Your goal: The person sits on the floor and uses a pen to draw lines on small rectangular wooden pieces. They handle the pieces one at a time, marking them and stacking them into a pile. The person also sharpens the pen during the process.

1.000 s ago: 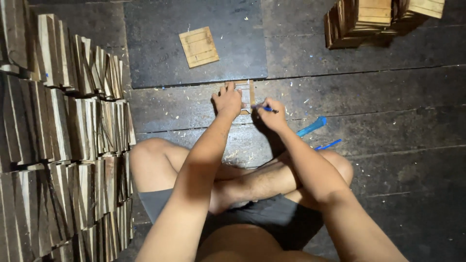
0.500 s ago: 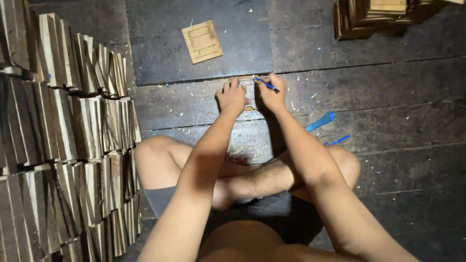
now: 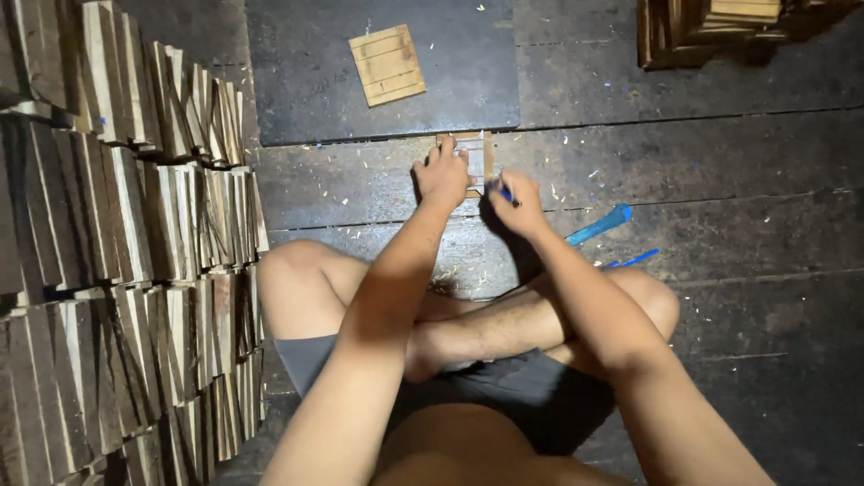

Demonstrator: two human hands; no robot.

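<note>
I sit cross-legged on a dark plank floor. My left hand (image 3: 442,174) presses flat on a small square wooden slat piece (image 3: 478,155) lying on the floor in front of me, covering its left half. My right hand (image 3: 516,205) grips a blue pen (image 3: 505,193) with its tip at the piece's lower right edge. Most of the pen is hidden in my fist.
Rows of stacked wooden slat pieces (image 3: 126,234) line the left. A dark board (image 3: 297,81) ahead carries another square slat piece (image 3: 388,64). A second wooden stack (image 3: 711,27) stands at the top right. Blue tools (image 3: 598,227) lie right of my knee. Wood shavings litter the floor.
My right hand has drawn the pen back from the far edge of the wooden piece down to its near right side. My left hand stays on the piece. The view shifted slightly.
</note>
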